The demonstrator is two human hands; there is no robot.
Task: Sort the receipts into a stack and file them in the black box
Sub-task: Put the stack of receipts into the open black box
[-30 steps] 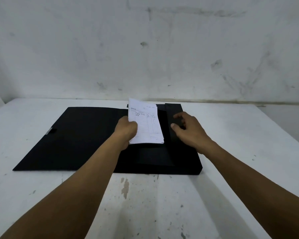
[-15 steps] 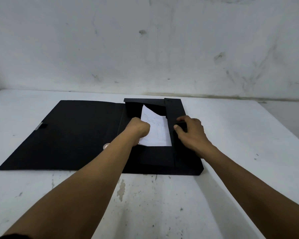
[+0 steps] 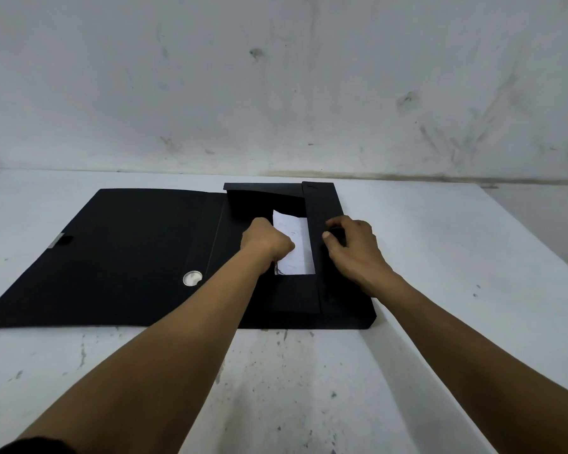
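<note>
Table [image 3: 309, 388]: white, stained and speckled, set against a marked grey-white wall [image 3: 276, 93].
Lid [image 3: 112, 250]: black, folded flat to the left of the box; small grey tab [image 3: 57, 241] at its far left edge, round silver-rimmed finger hole [image 3: 192, 278] near the hinge strip.
Black box [image 3: 348, 309]: open, in the middle of the table, black inner flaps on the far, near and right sides.
Left hand [image 3: 266, 245]: closed into a fist, pinching the left edge of the receipts, pressed down inside the box.
Receipts [image 3: 297, 247]: white stack lying inside the box, between the two hands, right edge tucked under the right flap; faint printed lines, too blurred to read.
Right hand [image 3: 354, 247]: fingers curled, thumb and fingertips holding the right flap [image 3: 322, 204] by its edge.
Brands or labels: none legible anywhere on box or paper.
</note>
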